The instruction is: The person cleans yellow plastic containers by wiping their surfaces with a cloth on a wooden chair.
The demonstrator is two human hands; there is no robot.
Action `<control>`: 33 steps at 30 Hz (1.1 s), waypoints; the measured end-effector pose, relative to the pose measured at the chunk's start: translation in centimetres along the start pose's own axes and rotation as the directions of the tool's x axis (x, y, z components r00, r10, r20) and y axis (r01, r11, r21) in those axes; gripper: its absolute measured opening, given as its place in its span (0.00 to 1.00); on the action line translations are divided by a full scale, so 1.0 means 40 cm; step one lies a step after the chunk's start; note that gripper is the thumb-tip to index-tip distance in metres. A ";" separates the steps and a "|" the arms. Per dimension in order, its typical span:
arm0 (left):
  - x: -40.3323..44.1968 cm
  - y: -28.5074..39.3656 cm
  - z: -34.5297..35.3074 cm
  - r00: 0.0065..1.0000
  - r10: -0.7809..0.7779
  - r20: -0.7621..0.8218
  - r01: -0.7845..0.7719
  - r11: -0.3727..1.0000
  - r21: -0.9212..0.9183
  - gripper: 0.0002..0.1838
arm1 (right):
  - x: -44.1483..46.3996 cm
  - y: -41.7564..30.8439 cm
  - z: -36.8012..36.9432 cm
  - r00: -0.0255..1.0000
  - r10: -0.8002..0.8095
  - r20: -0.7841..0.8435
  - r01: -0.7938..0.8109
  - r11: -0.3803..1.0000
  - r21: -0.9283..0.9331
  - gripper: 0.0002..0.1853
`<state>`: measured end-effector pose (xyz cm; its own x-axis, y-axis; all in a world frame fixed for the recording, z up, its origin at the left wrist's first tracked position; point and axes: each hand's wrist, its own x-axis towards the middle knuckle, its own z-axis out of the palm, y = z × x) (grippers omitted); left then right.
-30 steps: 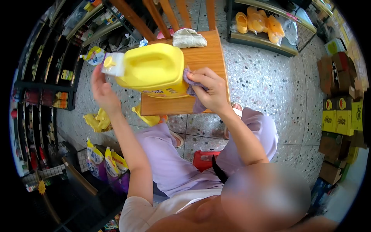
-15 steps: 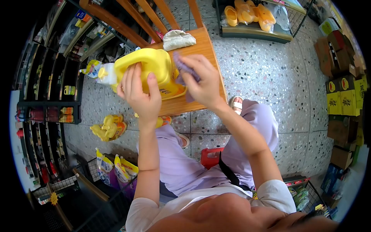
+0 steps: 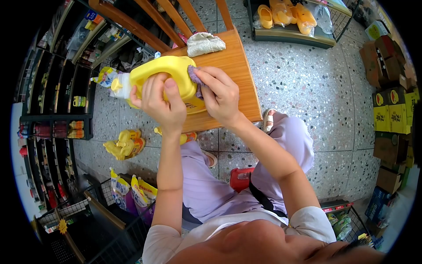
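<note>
A large yellow jug [image 3: 182,66] lies on its side on the wooden chair's seat [image 3: 239,66], its white cap end pointing left past the seat's edge. My left hand [image 3: 165,103] is closed round the jug's handle, the fingertips partly hidden. In my right hand [image 3: 222,94] is a bunched purple cloth [image 3: 194,75], pressed against the jug's bottom end. A folded whitish cloth [image 3: 205,44] rests on the seat behind the jug, near the chair's back slats.
Several yellow bottles [image 3: 127,145] stand on the floor at the left, near purple-and-yellow pouches [image 3: 143,193]. Dark shelving [image 3: 57,88] lines the left. A rack of yellow-orange clogs [image 3: 303,20] is ahead; cardboard boxes [image 3: 387,66] are stacked on the right. Between my legs is something red [image 3: 241,178].
My right hand has moved left with the purple cloth, which now touches the jug's bottom end. My left hand stays on the jug, and the view has shifted slightly.
</note>
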<state>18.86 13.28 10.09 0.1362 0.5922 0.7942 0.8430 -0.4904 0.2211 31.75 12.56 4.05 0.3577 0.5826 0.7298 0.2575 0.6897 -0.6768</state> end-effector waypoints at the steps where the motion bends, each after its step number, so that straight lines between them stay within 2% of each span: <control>1: 0.001 -0.003 0.001 1.000 0.008 -0.008 -0.008 1.000 -0.001 0.18 | 0.004 0.002 0.001 1.000 0.003 -0.001 -0.003 1.000 -0.013 0.18; 8: 0.006 -0.028 -0.006 0.998 0.043 -0.036 -0.047 0.994 -0.095 0.19 | 0.042 0.015 0.010 0.995 0.096 0.038 -0.093 0.994 -0.060 0.18; 13: 0.003 -0.074 -0.026 1.000 0.014 0.013 -0.011 0.978 -0.210 0.15 | 0.027 -0.005 0.010 0.989 0.125 0.078 -0.120 0.990 -0.070 0.19; 19: 0.003 -0.083 -0.030 1.000 0.018 -0.012 -0.021 0.972 -0.235 0.15 | -0.038 -0.006 0.012 0.998 -0.019 0.064 0.025 0.995 -0.096 0.22; 25: -0.001 -0.089 -0.030 0.999 0.021 -0.024 -0.026 0.973 -0.229 0.15 | -0.080 -0.023 -0.003 0.989 -0.083 0.121 0.101 0.982 -0.158 0.21; 33: 0.000 -0.088 -0.029 0.999 0.027 -0.037 -0.035 0.973 -0.229 0.15 | -0.122 -0.009 -0.022 0.940 -0.248 0.236 0.301 0.928 -0.222 0.23</control>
<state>15.29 14.29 9.98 0.1393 0.5545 0.8204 0.6960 -0.6442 0.3172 30.71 9.11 0.65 0.0604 0.4777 0.8764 0.5455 0.7195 -0.4298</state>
